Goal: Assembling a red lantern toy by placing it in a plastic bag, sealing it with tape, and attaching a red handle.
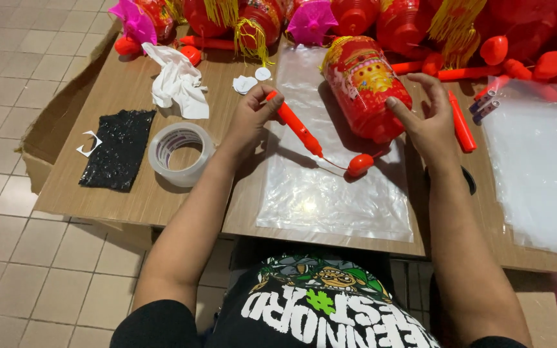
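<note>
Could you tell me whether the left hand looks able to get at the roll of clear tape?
Probably yes: the roll of clear tape lies uncovered beside the left hand, though it grips an orange stick.

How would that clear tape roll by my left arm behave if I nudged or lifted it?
The tape roll lies flat on its side on the cardboard table, so a nudge would probably slide it, not roll it. It looks like a stiff ring with an open centre, likely easy to hook and lift. Stood on edge, it would likely roll.
</note>
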